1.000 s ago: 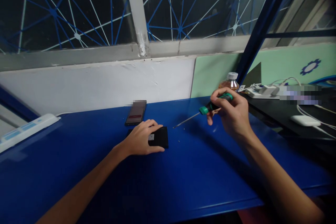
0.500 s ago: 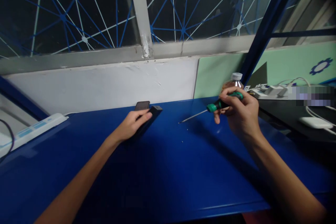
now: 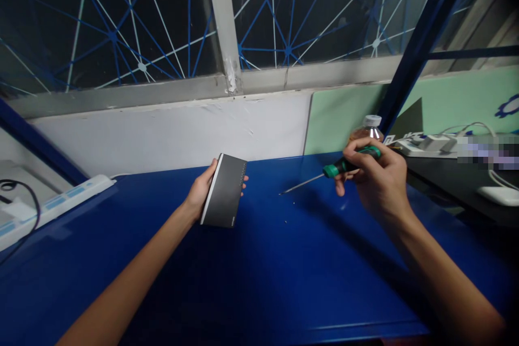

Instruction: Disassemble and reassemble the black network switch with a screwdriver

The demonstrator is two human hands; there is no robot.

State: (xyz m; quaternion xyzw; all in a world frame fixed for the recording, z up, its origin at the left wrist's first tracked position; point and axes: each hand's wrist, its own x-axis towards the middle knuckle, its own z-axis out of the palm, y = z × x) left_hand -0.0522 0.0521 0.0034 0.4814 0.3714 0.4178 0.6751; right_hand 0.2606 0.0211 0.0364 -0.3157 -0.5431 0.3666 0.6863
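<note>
My left hand [image 3: 198,190] is closed around a flat dark grey box [image 3: 225,194] with a light strip down one long side and a row of small marks near the other. The box is tilted up above the blue table, its broad face showing; fingertips come round its right edge. My right hand [image 3: 379,175] grips a green-and-black screwdriver [image 3: 352,162]. Its thin metal shaft points left and down, and the tip is apart from the box. Two tiny bits, perhaps screws, lie on the table [image 3: 259,275] below the tip.
Behind my right hand stands a capped bottle [image 3: 371,128]. A white power strip [image 3: 60,208] with a dark cable lies at the left. At the right, chargers and cables [image 3: 438,143] sit by a black surface with a white case [image 3: 500,195]. A wall and window close off the back.
My left hand has turned the box so that its broad face shows. The phone-like thing behind that hand is now out of sight. My right hand keeps nearly the same pose with the screwdriver.
</note>
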